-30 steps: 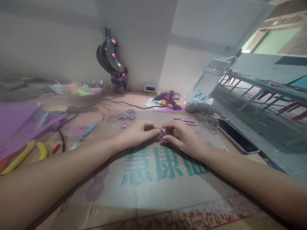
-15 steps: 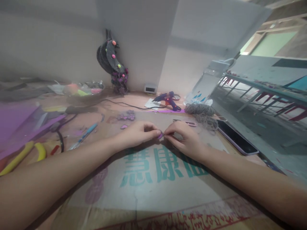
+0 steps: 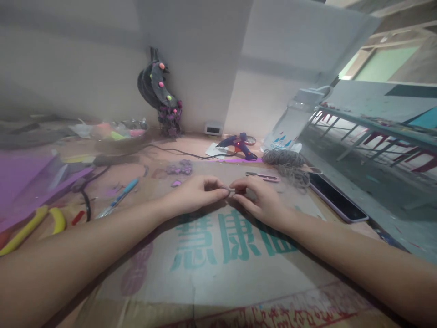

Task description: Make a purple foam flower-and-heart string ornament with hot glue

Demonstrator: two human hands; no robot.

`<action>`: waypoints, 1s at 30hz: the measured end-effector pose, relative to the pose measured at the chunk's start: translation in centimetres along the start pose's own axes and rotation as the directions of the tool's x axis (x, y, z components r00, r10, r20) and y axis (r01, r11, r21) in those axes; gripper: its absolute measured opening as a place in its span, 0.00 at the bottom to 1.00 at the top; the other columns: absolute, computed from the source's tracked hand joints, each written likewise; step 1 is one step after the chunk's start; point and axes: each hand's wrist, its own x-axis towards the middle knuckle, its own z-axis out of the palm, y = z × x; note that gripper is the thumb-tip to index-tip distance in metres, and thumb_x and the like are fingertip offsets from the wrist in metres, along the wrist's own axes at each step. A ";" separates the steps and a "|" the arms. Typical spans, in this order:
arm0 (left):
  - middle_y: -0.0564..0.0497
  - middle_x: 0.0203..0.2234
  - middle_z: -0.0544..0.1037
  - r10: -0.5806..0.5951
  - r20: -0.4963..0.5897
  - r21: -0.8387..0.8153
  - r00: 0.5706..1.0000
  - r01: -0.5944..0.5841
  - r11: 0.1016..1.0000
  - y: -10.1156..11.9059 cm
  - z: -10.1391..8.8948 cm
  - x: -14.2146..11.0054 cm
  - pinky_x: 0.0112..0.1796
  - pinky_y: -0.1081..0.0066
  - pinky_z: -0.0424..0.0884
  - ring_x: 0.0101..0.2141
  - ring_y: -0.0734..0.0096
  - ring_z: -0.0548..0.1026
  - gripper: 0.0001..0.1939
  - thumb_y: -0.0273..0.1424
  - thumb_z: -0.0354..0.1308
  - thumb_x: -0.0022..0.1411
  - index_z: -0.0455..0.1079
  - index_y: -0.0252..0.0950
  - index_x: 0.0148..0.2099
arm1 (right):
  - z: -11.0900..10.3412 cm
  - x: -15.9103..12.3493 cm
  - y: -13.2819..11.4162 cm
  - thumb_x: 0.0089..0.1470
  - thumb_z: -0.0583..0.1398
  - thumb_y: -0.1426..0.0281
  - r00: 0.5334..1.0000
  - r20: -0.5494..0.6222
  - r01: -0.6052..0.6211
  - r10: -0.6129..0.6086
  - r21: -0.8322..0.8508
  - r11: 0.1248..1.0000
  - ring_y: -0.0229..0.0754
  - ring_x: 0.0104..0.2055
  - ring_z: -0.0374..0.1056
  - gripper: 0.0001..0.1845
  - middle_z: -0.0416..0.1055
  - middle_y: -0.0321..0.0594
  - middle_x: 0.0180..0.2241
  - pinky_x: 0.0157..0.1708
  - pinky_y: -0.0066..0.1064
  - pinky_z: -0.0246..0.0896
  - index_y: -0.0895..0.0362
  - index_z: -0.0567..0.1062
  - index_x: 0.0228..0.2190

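dim, hazy | shadow bands on wall [image 3: 191, 54] | left edge smeared

The only view looked forward and down from the wearer's head, near the worktop [image 3: 194, 139]. It faced the wall [image 3: 191, 54] at upper centre, left hand [image 3: 200, 191] and right hand [image 3: 264, 200] mid-frame.

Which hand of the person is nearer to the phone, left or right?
Right. The phone lies to the right of the right hand; the left hand is farther, on the right hand's other side.
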 end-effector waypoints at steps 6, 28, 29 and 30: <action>0.53 0.27 0.77 0.024 -0.017 0.013 1.000 -0.024 1.000 -0.2 0.0 0.2 0.26 0.75 0.61 0.26 0.73 0.70 0.18 0.47 0.57 0.62 0.76 0.36 0.40 | -0.2 0.1 0.3 0.63 0.59 0.64 0.999 -0.031 -0.032 0.033 0.045 0.998 0.43 0.35 0.71 0.08 0.76 0.40 0.31 0.38 0.36 0.64 0.55 0.76 0.38; 0.52 0.33 0.81 0.101 0.031 0.104 0.994 -0.104 0.989 -0.1 0.3 0.1 0.34 0.72 0.66 0.34 0.67 0.76 0.19 0.47 0.54 0.65 0.77 0.36 0.40 | -0.3 0.4 0.1 0.67 0.55 0.68 0.997 0.047 0.065 -0.067 0.035 0.997 0.41 0.32 0.70 0.13 0.77 0.40 0.30 0.37 0.33 0.60 0.56 0.78 0.36; 0.52 0.35 0.82 0.129 0.040 0.122 0.991 -0.133 0.984 -0.1 0.4 0.1 0.36 0.72 0.67 0.36 0.66 0.77 0.18 0.45 0.55 0.65 0.77 0.37 0.41 | -0.3 0.4 0.1 0.66 0.55 0.68 0.998 0.048 0.047 -0.049 0.032 0.998 0.41 0.33 0.70 0.13 0.78 0.40 0.30 0.37 0.33 0.60 0.56 0.78 0.35; 0.52 0.37 0.82 0.168 0.046 0.148 0.985 -0.173 0.974 -0.1 0.5 0.1 0.39 0.71 0.68 0.38 0.66 0.77 0.16 0.43 0.56 0.65 0.77 0.38 0.43 | -0.2 0.4 0.1 0.66 0.55 0.68 0.998 0.046 0.034 -0.035 0.030 0.999 0.41 0.33 0.70 0.12 0.78 0.40 0.30 0.37 0.33 0.60 0.56 0.78 0.35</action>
